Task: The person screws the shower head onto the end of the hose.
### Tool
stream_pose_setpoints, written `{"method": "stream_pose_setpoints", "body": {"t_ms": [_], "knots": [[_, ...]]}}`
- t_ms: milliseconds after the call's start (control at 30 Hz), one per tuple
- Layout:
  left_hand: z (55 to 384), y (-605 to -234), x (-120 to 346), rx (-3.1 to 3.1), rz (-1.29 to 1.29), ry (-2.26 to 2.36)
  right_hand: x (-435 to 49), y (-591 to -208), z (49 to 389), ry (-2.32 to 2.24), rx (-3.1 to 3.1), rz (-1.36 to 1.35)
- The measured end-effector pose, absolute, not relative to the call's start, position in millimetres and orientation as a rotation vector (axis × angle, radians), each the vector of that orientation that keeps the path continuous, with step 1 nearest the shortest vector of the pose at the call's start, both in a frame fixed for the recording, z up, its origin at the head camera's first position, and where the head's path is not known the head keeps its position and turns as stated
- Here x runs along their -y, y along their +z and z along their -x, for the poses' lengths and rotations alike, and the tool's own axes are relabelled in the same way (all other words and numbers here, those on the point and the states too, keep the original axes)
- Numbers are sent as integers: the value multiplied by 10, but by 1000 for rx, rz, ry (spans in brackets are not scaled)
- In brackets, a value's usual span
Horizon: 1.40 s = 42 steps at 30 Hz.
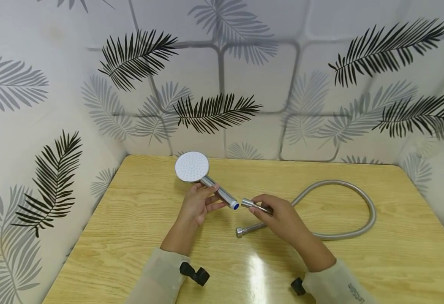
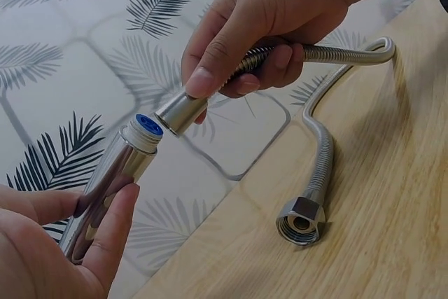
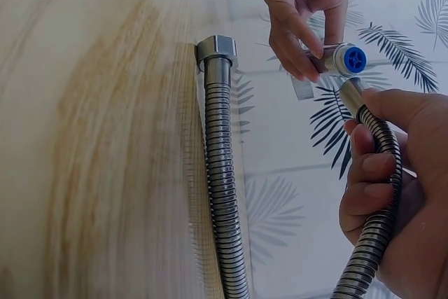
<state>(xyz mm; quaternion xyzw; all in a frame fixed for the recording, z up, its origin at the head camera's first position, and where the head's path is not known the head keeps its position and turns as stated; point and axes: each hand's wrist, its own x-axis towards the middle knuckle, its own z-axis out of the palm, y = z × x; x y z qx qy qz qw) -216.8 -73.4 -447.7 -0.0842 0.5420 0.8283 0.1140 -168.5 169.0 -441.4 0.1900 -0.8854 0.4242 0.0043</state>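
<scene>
A chrome handheld shower head (image 1: 192, 166) with a round white spray face is held by its handle in my left hand (image 1: 197, 205). Its threaded white end with a blue insert (image 2: 148, 127) points toward my right hand (image 1: 280, 215). That hand grips a flexible metal shower hose (image 3: 381, 145) just behind its smooth conical end fitting (image 2: 178, 111). Fitting and threaded end are close together, with a small gap between them in the head view. The hose's other end, a hexagonal nut (image 2: 299, 220), lies on the table.
The hose's loop (image 1: 371, 211) spreads over the right side of the wooden table (image 1: 130, 236). Behind the table's back edge rises a wall (image 1: 252, 80) covered with leaf patterns. Light glares off the table near the front middle.
</scene>
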Motion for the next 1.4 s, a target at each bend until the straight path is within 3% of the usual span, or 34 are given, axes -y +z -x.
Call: {"method": "stream_pose_setpoints", "body": {"t_ms": [1400], "knots": [[2118,-4472,632,-1672,263,2499,-1608,-4496,1654,1312,2807,-653]]}}
